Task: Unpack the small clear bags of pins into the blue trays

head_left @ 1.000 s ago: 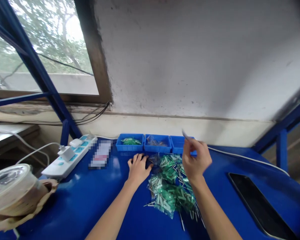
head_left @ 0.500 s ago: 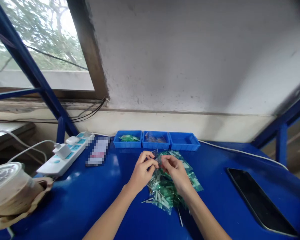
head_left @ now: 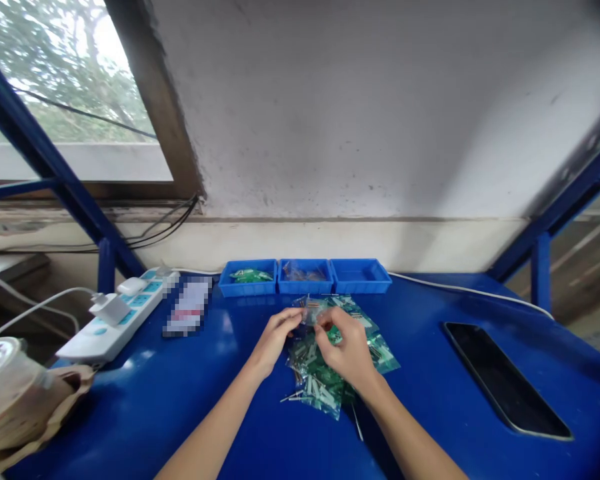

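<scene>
In the head view, the left hand (head_left: pixel 276 339) pinched the left edge of a small clear bag (head_left: pixel 311 312) over the far part of a pile of green packets (head_left: pixel 321 395). The right hand (head_left: pixel 349 348) curled narrowly at the bag's right side; its grip couldn't be told. Blue bins (head_left: pixel 305 287) stood farther off.

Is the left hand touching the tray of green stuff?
Apart. The head view shows blue tabletop between the left hand and the tray of green stuff, the leftmost of the three.
</scene>
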A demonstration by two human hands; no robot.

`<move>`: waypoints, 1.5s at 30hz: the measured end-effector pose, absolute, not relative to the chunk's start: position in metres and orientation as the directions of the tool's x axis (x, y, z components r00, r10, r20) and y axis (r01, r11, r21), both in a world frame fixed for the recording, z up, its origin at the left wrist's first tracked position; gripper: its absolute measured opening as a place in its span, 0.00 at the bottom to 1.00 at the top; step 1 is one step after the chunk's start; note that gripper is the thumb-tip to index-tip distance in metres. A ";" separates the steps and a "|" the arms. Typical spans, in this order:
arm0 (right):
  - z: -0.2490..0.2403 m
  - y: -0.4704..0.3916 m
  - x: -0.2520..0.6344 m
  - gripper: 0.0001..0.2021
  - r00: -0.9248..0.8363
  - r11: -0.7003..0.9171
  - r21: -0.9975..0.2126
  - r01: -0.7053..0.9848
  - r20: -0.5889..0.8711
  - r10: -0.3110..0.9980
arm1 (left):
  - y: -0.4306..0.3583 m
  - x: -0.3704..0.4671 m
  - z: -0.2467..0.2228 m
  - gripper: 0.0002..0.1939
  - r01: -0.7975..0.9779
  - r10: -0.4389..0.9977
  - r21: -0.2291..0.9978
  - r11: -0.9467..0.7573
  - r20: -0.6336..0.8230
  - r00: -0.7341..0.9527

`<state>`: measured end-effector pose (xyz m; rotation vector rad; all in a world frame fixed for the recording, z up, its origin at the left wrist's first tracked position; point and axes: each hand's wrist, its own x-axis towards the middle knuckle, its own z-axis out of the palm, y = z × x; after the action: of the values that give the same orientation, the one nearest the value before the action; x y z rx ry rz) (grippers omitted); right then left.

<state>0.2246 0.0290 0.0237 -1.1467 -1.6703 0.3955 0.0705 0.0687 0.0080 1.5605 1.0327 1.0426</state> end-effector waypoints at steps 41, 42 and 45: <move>0.018 0.050 0.223 0.16 0.160 0.088 -0.991 0.098 0.103 0.982 | 0.066 0.076 0.021 0.11 0.452 0.739 0.593 -0.666 0.606 0.294; 0.017 0.050 0.224 0.15 0.185 0.121 -0.986 0.115 0.141 0.973 | 0.065 0.077 0.021 0.10 0.458 0.753 0.606 -0.651 0.592 0.288; 0.015 0.048 0.226 0.11 0.214 0.282 -0.910 0.304 0.354 0.910 | 0.067 0.077 0.021 0.08 0.414 0.852 0.745 -0.524 0.465 0.241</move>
<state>0.2261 0.0479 0.0155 -1.2601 -1.3322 0.6303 0.0772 0.0667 0.0206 2.0453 1.1533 1.2244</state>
